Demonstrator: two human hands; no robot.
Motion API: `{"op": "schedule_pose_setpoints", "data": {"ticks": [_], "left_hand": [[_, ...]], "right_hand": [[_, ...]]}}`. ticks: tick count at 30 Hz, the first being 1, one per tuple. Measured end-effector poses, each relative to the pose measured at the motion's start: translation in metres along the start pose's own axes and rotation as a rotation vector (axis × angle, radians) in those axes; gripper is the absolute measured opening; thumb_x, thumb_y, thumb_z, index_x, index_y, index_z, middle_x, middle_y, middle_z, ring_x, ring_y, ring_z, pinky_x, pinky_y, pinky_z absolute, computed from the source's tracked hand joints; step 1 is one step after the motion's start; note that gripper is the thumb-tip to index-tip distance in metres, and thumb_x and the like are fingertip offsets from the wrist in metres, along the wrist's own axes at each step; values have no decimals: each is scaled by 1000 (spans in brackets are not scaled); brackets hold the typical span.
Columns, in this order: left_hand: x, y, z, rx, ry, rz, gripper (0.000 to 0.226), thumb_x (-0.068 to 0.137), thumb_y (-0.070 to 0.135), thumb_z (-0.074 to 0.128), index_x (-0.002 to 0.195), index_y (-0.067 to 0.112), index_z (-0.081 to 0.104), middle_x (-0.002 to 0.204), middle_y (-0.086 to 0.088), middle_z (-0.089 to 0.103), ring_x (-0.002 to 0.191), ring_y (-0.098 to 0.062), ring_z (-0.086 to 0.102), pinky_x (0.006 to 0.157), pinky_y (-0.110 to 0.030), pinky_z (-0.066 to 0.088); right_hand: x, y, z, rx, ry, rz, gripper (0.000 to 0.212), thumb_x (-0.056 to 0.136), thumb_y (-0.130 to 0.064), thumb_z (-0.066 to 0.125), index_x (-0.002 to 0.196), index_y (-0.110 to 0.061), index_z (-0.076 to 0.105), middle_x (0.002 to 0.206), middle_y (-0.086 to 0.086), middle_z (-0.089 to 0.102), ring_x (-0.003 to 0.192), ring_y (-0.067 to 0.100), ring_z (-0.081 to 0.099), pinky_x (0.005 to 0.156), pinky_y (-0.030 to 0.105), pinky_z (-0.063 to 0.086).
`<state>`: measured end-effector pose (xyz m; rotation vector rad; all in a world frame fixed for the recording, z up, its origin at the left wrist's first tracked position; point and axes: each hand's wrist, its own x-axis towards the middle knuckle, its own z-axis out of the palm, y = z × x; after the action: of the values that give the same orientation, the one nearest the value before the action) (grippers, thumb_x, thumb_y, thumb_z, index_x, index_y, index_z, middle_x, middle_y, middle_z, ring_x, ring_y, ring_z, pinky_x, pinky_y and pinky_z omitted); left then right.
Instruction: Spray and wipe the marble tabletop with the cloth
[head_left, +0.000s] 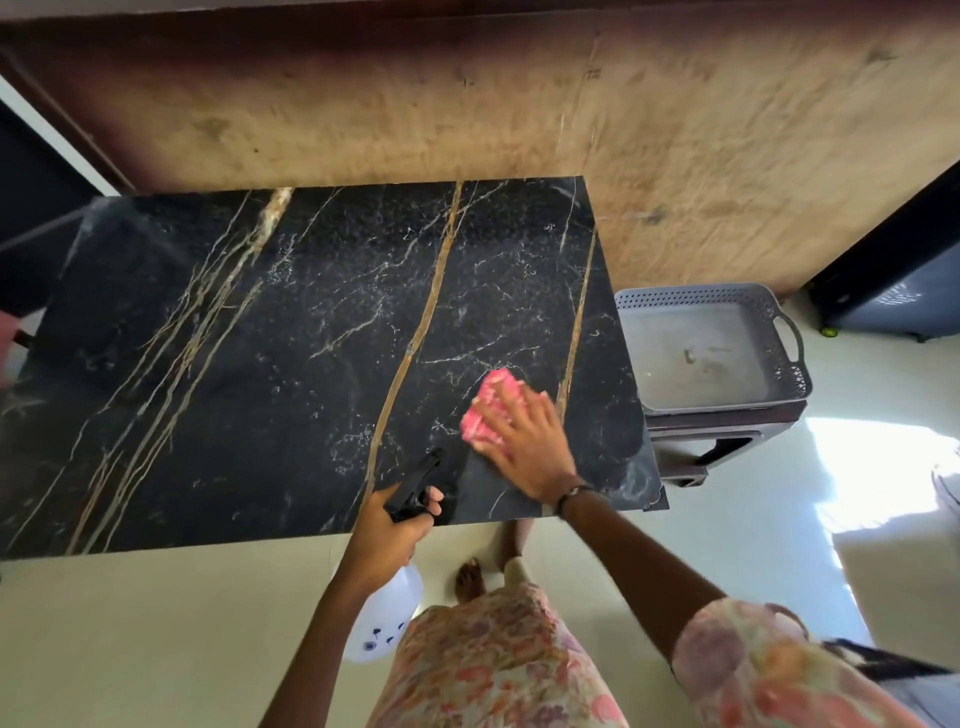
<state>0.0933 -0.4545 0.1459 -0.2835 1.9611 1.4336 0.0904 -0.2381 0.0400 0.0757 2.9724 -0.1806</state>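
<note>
A black marble tabletop (291, 338) with gold and white veins fills the middle of the view. My right hand (524, 441) lies flat with straight fingers on a pink cloth (488, 410), pressing it onto the marble near the front right corner. My left hand (389, 530) grips the black trigger head of a spray bottle (415, 488) at the table's front edge. The nozzle points over the marble. The bottle's white body (387, 618) hangs below the table edge.
A grey perforated plastic basket (779, 312) sits on a dark stool (727, 441) right beside the table. A brown wall (467, 104) runs behind the table. The floor (156, 649) is pale and glossy, and my feet stand by the table's front edge.
</note>
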Motion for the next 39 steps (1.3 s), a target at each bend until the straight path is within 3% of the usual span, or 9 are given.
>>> {"op": "schedule_pose_setpoints", "data": {"ticks": [3,7,11,15,21,24,31,35,39], "left_hand": [[-2,-5,-4,8,1,1,30,80,-12,50,76,12,67,44,7,52,36,-8,28,39,-21,26],[-3,-9,-12,3,11,-18,29,81,-11,49,81,11,68,40,8,52,33,-6,28,39,-20,26],[-6,-11,-19,-27,24,-27,29,82,-10,49,84,11,69,39,7,52,32,-6,28,38,-20,26],[-10,-13,-22,-57,43,-30,26,84,-10,50,86,8,68,39,8,54,31,-5,31,36,-17,26],[-15,-12,-18,-41,66,-19,25,83,-11,50,79,7,66,36,7,51,32,-4,29,38,-19,25],[-15,-11,-18,-45,68,-17,28,81,-12,50,78,10,67,35,6,48,33,-6,27,41,-22,25],[-9,-4,-4,-16,35,-14,27,82,-8,51,85,10,70,40,8,53,33,-5,29,36,-18,26],[-8,6,13,16,15,15,26,83,-8,50,85,9,69,38,9,53,32,-5,29,38,-19,26],[-5,17,31,44,3,26,24,83,-7,51,87,7,70,39,9,54,32,-5,34,37,-18,27]], "right_hand": [[-30,-42,13,-10,-24,-222,57,97,-61,22,148,-36,23,155,6,30,142,34,27,115,57,22],[-74,-8,16,-59,-30,-378,55,97,-59,27,148,-37,25,155,3,30,142,31,29,113,52,21],[-73,51,0,-60,-48,-199,51,98,-54,22,144,-34,33,151,8,37,138,32,36,111,55,33],[-28,35,-14,-45,-55,9,54,97,-53,20,144,-30,35,151,11,37,136,37,39,108,58,34],[-21,-58,11,-79,-62,-273,55,96,-49,31,149,-34,22,155,8,30,141,35,28,115,57,22],[-59,-45,16,-72,-63,-378,52,99,-50,27,149,-36,21,154,3,33,141,31,29,114,53,22],[-89,70,-9,-111,-97,-129,49,101,-50,11,143,-32,30,148,10,42,135,32,41,106,56,38],[-53,61,-21,-77,-81,58,53,95,-51,24,141,-29,40,148,12,42,133,36,44,104,57,40],[-52,23,-11,-48,-82,-122,55,97,-58,20,146,-35,31,151,9,37,138,36,35,111,57,30]]}}
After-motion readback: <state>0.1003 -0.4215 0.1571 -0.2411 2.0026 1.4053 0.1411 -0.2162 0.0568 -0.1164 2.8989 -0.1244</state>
